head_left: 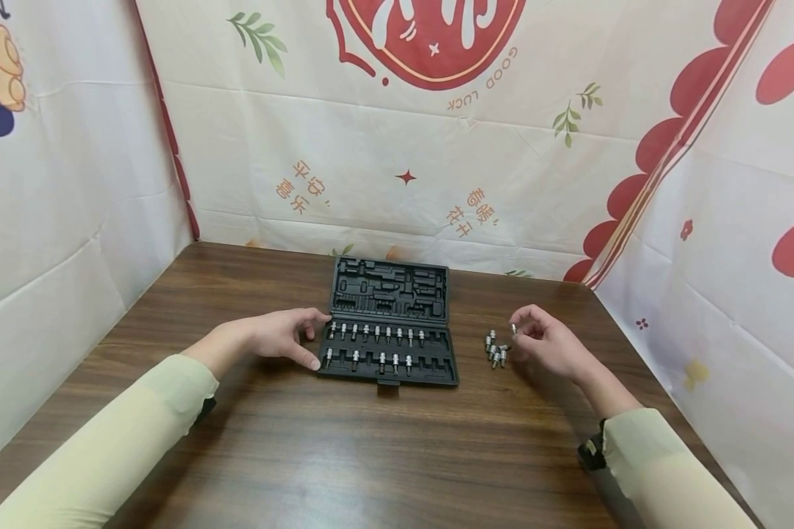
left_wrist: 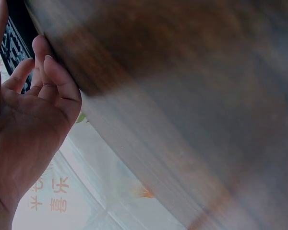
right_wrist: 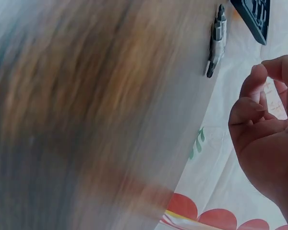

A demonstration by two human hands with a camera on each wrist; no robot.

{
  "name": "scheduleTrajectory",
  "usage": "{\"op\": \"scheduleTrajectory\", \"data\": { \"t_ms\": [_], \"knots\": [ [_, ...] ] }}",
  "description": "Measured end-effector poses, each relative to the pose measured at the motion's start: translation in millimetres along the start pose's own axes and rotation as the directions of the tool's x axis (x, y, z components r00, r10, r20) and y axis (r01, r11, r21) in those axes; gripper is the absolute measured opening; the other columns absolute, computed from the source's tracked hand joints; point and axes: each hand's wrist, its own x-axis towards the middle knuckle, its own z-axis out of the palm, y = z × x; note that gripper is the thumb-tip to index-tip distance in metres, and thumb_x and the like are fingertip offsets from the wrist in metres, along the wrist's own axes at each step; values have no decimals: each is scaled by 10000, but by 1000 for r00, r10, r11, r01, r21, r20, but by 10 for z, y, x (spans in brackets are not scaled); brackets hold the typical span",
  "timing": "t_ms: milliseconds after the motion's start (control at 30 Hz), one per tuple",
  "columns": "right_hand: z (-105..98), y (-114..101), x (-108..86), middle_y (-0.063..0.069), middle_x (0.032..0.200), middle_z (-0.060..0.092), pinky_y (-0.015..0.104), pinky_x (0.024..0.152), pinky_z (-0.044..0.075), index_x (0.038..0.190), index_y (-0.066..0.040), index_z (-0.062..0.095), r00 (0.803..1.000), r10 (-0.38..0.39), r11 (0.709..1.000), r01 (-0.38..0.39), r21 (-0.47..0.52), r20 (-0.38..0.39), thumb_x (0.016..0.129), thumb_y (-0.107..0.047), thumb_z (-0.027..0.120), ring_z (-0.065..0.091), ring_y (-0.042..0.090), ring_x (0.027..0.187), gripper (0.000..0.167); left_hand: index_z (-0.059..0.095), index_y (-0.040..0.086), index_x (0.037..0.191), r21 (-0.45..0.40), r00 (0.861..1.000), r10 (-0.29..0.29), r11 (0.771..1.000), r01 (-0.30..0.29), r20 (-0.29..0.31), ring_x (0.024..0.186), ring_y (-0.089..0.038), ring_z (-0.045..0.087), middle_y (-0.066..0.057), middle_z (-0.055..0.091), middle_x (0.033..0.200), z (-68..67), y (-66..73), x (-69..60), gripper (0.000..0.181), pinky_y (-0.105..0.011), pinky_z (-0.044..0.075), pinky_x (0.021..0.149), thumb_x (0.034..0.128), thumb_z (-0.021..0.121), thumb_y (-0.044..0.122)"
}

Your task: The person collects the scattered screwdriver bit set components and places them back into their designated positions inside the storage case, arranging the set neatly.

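Observation:
An open black tool case (head_left: 389, 323) lies on the table, its lid tipped back. Two rows of silver bit sockets (head_left: 382, 360) stand in its lower half; the right end of each row has vacant slots. My left hand (head_left: 284, 336) rests at the case's left edge, thumb by the front corner and fingers near the hinge, without gripping it. To the right of the case, my right hand (head_left: 548, 344) pinches a small silver bit socket (head_left: 514, 328) between thumb and index finger. Beside that hand lies a loose pile of bit sockets (head_left: 495, 351), also visible in the right wrist view.
The brown wooden table (head_left: 317, 448) reaches a patterned white cloth (head_left: 397, 147) at the back, with more cloth at both sides. A latch tab (head_left: 388, 382) sticks out from the case's front edge.

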Motion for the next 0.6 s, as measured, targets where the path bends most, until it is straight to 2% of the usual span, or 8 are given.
{"op": "scheduleTrajectory", "data": {
  "t_ms": [167,433,600],
  "knots": [
    [31,-69,30,207,1028,689,356,710,600,1325,-36,566,1000,20,997,-21,68,21,1069,-81,696,695,272,844,291,487,45,1603,0,1000,-3,1000,3,3,1071,-238,627,-153,648,1269,-5,8,-3,918,-403,504,964,880,950,368],
    [80,-208,73,250,1175,698,408,870,623,1388,-99,584,996,77,989,-82,120,49,1083,-244,726,706,303,1015,366,486,37,1601,-1,1000,-1,1000,1,2,1095,-253,614,-157,639,1263,-10,23,-7,916,-402,492,968,881,950,361],
    [138,-303,126,245,1205,716,397,848,625,1408,-61,584,996,71,985,-78,155,46,1075,-241,738,722,266,999,408,477,39,1610,-7,1000,-7,1000,7,7,1075,-243,619,-161,635,1272,-2,14,-3,928,-397,496,961,881,949,366]
  ]
}}
